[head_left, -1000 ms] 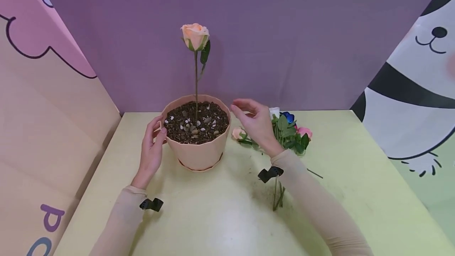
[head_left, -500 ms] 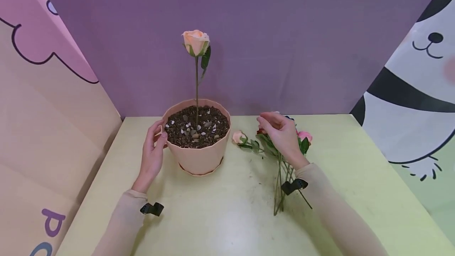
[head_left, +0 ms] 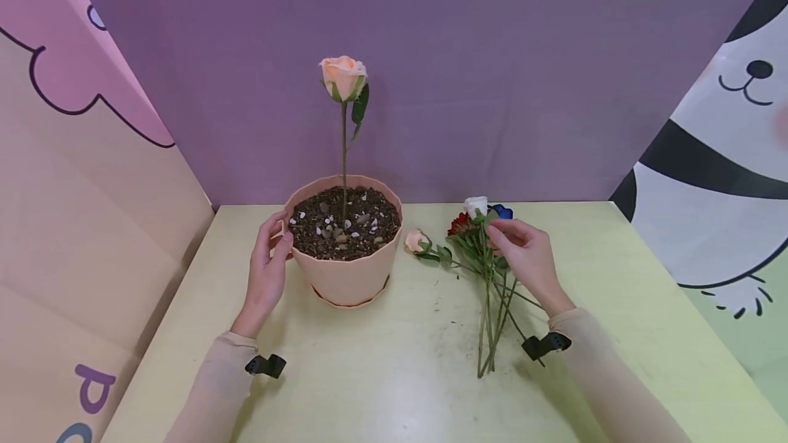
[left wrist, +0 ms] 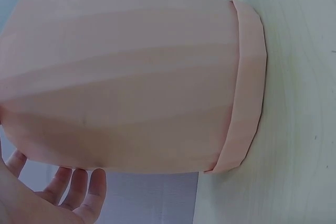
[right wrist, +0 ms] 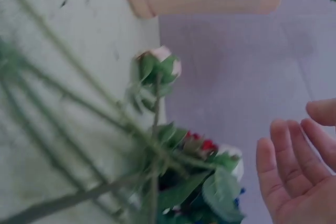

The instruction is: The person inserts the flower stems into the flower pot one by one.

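A pink flowerpot (head_left: pixel 347 279) full of dark soil stands left of the table's middle. From the soil rises one upright peach artificial rose (head_left: pixel 343 77). My left hand (head_left: pixel 266 272) holds the pot's left side near the rim, fingertips and thumb against the wall; the left wrist view shows the fingers (left wrist: pixel 97 192) bent along the pot (left wrist: pixel 126 77). Over the bunch of artificial flowers (head_left: pixel 477 241) at right hovers my right hand (head_left: pixel 529 258). Its fingers (right wrist: pixel 283 150) are loosely bent and apart from the stems in the right wrist view, holding nothing.
The bunch includes a white rose (head_left: pixel 476 206), a red flower (head_left: pixel 458 224) and a blue flower (head_left: pixel 501 211), its stems pointing toward me. A loose peach rose (head_left: pixel 416 241) lies between pot and bunch. A purple backdrop (head_left: pixel 492 87) borders the table's far edge.
My right hand has moved from beside the pot's rim rightward and down to above the flower bunch. My left hand stays on the pot, and the planted rose stands as before.
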Tool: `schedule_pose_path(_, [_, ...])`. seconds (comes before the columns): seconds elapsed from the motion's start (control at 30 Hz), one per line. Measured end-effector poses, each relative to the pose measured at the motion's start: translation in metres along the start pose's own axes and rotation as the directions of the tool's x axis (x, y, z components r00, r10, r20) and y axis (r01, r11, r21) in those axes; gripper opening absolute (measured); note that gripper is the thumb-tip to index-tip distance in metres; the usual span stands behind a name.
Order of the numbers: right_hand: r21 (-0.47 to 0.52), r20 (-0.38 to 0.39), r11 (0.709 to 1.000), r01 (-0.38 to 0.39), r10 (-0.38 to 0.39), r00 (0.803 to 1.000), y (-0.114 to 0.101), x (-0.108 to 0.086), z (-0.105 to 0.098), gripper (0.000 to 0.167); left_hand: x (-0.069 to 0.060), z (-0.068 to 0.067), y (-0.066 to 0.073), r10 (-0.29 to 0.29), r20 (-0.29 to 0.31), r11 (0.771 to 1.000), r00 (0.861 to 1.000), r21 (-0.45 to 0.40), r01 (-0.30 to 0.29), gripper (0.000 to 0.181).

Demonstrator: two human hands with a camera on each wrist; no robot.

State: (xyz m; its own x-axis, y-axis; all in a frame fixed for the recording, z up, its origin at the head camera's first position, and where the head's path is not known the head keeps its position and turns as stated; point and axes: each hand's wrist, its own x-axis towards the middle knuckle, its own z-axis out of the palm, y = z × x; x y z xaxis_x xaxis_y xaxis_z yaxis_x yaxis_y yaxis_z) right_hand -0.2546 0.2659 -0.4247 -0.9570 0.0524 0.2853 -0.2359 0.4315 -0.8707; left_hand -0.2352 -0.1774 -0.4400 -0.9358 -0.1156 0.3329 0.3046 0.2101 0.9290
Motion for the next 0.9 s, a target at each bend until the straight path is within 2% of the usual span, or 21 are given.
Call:
schedule_pose_path(0.17, [-0.069,0.012,0.995,-0.074,0.075,0.997,0.014,-0.008,-0.008,0.044,0.0,0.001,0.001,-0.002,-0.001,1.0,1.0,0.008,0.002,0.047])
schedule_pose_path(0.4, [-0.125,0.07,0.985,-0.12,0.13,0.989,0.031,-0.013,-0.017,0.042,-0.001,0.0,0.002,-0.017,0.011,1.0,1.0,0.026,0.017,0.048])
schedule_pose_path(0.6, [-0.248,0.073,0.96,-0.128,0.15,0.986,0.045,-0.015,-0.012,0.037,-0.001,-0.001,0.002,-0.013,0.01,1.0,1.0,0.019,0.013,0.047])
schedule_pose_path(0.77, [-0.332,0.066,0.934,-0.13,0.161,0.985,0.048,-0.016,-0.006,0.035,-0.001,-0.001,0.002,-0.013,0.015,1.0,1.0,0.016,0.013,0.047])
schedule_pose_path(0.9, [-0.363,0.079,0.915,-0.178,0.22,0.972,0.049,-0.018,-0.004,0.039,-0.001,-0.001,0.001,-0.015,0.02,1.0,1.0,0.016,0.015,0.048])
